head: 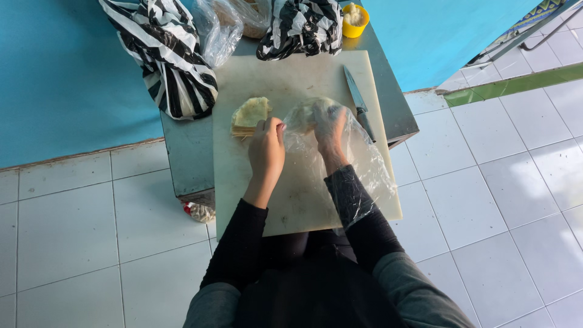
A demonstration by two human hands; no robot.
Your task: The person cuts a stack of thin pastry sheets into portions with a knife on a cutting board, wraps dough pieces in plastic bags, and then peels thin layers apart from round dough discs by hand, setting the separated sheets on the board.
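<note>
My right hand (pixel 330 129) is pushed deep inside a clear plastic bag (pixel 358 164) that lies on a pale cutting board (pixel 291 206); the fingers curl around something pale inside the bag. My left hand (pixel 266 149) pinches the bag's near edge beside it. Just left of that hand sits a stack of thin yellowish flat wrappers (pixel 249 115) on the board. Both arms wear black sleeves.
A knife (pixel 358 100) lies along the board's right side. Black-and-white striped plastic bags (pixel 176 61), a clear bag (pixel 218 27) and a yellow cup (pixel 354 19) crowd the small grey table's (pixel 188 158) back. A small wrapped item (pixel 199 211) lies on the white tiled floor.
</note>
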